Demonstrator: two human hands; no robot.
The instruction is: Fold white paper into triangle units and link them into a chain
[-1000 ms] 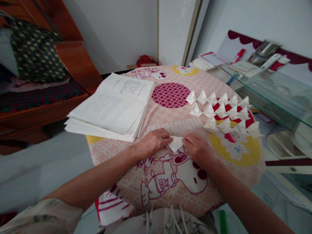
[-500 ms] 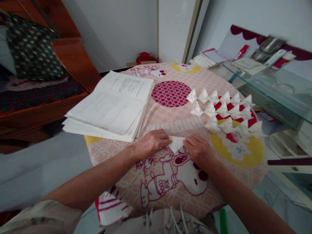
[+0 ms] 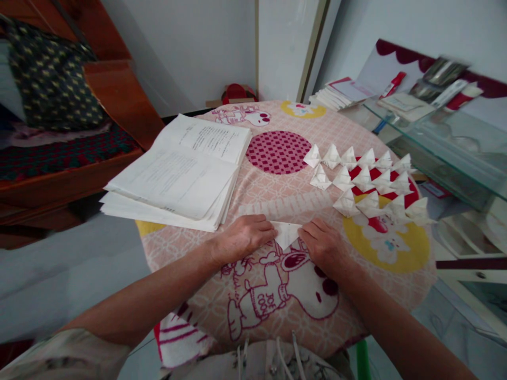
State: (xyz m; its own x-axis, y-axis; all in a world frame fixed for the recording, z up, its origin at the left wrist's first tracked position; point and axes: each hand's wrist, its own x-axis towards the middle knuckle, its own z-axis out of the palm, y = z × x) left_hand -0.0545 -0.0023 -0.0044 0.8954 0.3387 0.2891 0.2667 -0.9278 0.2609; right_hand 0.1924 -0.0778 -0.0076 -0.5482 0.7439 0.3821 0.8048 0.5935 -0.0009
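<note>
A small piece of white paper point(image 3: 287, 234), folded into a triangle with its point toward me, lies on the patterned tablecloth point(image 3: 273, 190). My left hand point(image 3: 251, 232) is closed on its left corner, fingers curled over the edge. At the opposite corner, my right hand point(image 3: 321, 240) pinches the paper in the same way. Both fingertips and the paper's outer corners are partly hidden. To the right of my right hand stand several folded white paper shapes point(image 3: 363, 179), set out in rows.
An open stack of printed pages point(image 3: 178, 163) covers the table's left side. Beyond the right edge is a glass shelf point(image 3: 439, 142) with a red marker point(image 3: 393, 84) and a pile of papers point(image 3: 340, 94). A wooden bench point(image 3: 119, 105) stands at the left.
My left hand has shifted very slightly down at the paper's left corner. The folded paper and my right hand look almost the same.
</note>
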